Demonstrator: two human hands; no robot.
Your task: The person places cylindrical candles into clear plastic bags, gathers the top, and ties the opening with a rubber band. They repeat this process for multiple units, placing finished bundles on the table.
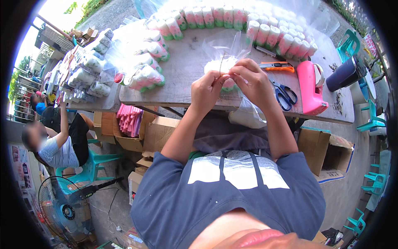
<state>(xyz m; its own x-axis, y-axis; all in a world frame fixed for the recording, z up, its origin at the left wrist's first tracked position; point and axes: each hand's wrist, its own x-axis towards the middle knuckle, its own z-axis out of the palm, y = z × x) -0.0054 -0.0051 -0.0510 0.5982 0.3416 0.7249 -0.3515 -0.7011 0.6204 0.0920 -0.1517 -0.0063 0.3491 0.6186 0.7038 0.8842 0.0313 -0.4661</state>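
Note:
At the table's near edge, both my hands meet over a clear plastic bag [224, 45] that holds white, pink and green cylinders [228, 85]. My left hand [206, 89] pinches a thin string [222, 62] by the bag's gathered neck. Fingertips of my right hand [252, 81] pinch close against the left ones, on the same string as far as I can see. The exact grip is partly hidden by my fingers. To the right of my right hand lie dark blue-handled scissors [285, 96], an orange cutter knife [277, 66] and a marker [267, 52].
A pink tape dispenser [309, 93] and dark tumbler [345, 74] stand at the right. Bagged cylinders [147, 76] line the left; rows of them [215, 17] stand along the back. Cardboard boxes [323, 153] sit below. A person [62, 145] sits at left near a fan [66, 211].

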